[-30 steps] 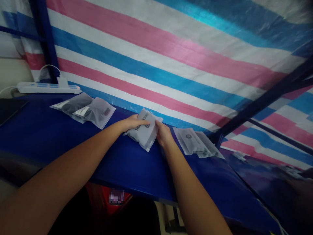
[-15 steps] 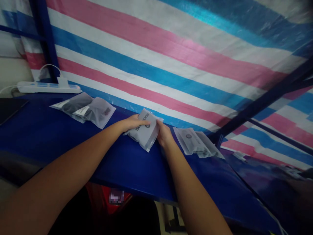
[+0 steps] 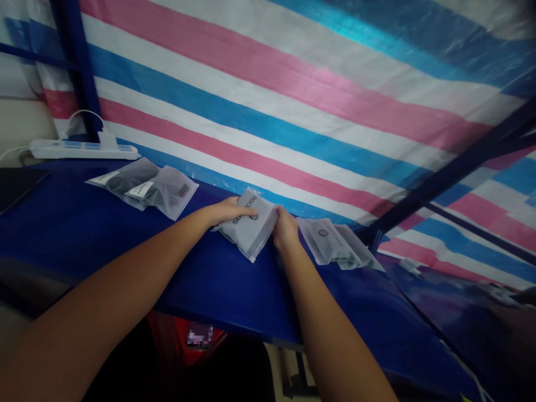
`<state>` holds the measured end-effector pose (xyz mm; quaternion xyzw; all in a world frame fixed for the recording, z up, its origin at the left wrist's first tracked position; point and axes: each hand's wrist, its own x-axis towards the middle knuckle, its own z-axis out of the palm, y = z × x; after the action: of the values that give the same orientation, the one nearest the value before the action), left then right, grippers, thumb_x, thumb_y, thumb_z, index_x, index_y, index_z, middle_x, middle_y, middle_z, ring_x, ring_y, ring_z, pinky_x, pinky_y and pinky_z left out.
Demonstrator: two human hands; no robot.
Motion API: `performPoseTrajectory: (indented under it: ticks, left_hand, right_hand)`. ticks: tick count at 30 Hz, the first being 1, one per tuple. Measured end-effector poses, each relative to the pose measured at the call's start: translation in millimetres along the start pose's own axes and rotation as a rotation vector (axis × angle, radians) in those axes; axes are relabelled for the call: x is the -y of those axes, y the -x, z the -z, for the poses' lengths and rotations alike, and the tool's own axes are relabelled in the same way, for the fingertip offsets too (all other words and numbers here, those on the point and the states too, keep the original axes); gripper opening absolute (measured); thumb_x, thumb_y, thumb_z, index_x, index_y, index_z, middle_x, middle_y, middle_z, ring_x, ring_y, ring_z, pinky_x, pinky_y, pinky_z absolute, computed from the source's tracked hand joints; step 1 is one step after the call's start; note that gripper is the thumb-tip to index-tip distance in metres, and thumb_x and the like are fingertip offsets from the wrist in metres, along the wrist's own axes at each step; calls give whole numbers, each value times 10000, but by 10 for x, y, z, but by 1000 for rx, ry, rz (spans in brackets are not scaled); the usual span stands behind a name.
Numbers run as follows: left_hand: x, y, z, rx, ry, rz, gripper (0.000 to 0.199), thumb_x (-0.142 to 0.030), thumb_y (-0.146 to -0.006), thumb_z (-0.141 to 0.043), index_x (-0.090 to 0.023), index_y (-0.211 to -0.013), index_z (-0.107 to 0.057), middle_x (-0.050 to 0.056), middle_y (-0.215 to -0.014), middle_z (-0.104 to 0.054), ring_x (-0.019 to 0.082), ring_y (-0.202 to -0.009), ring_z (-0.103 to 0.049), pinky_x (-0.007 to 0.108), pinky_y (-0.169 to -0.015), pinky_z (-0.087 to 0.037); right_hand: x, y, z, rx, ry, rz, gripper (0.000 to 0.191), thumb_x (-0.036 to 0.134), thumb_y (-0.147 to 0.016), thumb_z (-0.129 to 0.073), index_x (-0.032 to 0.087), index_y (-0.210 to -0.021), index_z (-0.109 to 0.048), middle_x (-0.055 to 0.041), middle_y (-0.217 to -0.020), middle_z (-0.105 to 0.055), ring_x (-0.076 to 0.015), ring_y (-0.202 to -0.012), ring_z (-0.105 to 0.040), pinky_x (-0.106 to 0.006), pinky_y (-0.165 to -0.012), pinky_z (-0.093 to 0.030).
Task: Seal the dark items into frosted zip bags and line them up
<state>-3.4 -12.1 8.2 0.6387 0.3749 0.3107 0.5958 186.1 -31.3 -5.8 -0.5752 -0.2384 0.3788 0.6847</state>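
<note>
A frosted zip bag (image 3: pixel 247 231) with dark printed lettering is held between my two hands over the blue table. My left hand (image 3: pixel 229 210) grips its left side, thumb lying across the printed face and the other fingers hidden beneath. At the bag's right edge, by the zip strip, my right hand (image 3: pixel 286 229) is closed with thumb and fingers pinching the plastic. The bag is tilted and looks filled; its contents cannot be made out.
Two frosted bags (image 3: pixel 167 192) with dark contents and white labels lie to the left. More bags (image 3: pixel 320 240) overlap on the right. Behind them hangs a striped tarp (image 3: pixel 251 111). A white power strip (image 3: pixel 84 149) sits at the back left of the blue table (image 3: pixel 201 285).
My right hand has shifted slightly to the right along with the bag's zip edge, which is spread a little flatter. My left hand is nearly still.
</note>
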Motion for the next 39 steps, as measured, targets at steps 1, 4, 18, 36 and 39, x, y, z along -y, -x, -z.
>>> performPoseTrajectory:
  ticks: [1,4,18,36,39]
  left_hand:
    - [-4,4,-2,3,0,-2,566,-505,-676,-824,-227,-1155,-705,103,-1111,-756,271,-922,-730,340,-706,-580]
    - [-11,7,-7,0,-5,-3,572,-508,-671,-827,-224,-1151,-705,105,-1105,-756,275,-918,-731,342,-699,-578]
    - [17,-21,0,-19,6,-12,576,-505,-654,-839,-231,-1142,-703,101,-1089,-762,285,-940,-729,358,-718,-585]
    - [70,-246,187,-742,367,-213,482,-418,-657,-852,-184,-1043,-683,126,-1062,-757,266,-933,-726,379,-774,-596]
    - [51,-243,220,-843,416,-221,449,-391,-656,-852,-188,-1013,-671,124,-1064,-753,268,-926,-727,383,-770,-602]
  right_hand:
    - [5,6,-1,-5,5,-3,123,320,-858,-638,207,-901,-657,50,-616,-651,-138,-542,-626,-237,-490,-542]
    - [24,33,-7,-3,-1,-14,114,309,-865,-615,204,-896,-649,47,-616,-647,-140,-525,-621,-238,-458,-523]
    - [33,50,0,1,-88,-8,151,334,-882,-611,191,-898,-657,36,-715,-692,-136,-569,-647,-236,-467,-537]
    - [142,202,84,579,182,-67,257,438,-868,-694,187,-918,-677,-50,-851,-731,-173,-668,-717,-278,-539,-611]
    - [157,228,90,571,209,-29,134,239,-798,-768,178,-901,-708,-40,-864,-738,-141,-669,-711,-245,-575,-623]
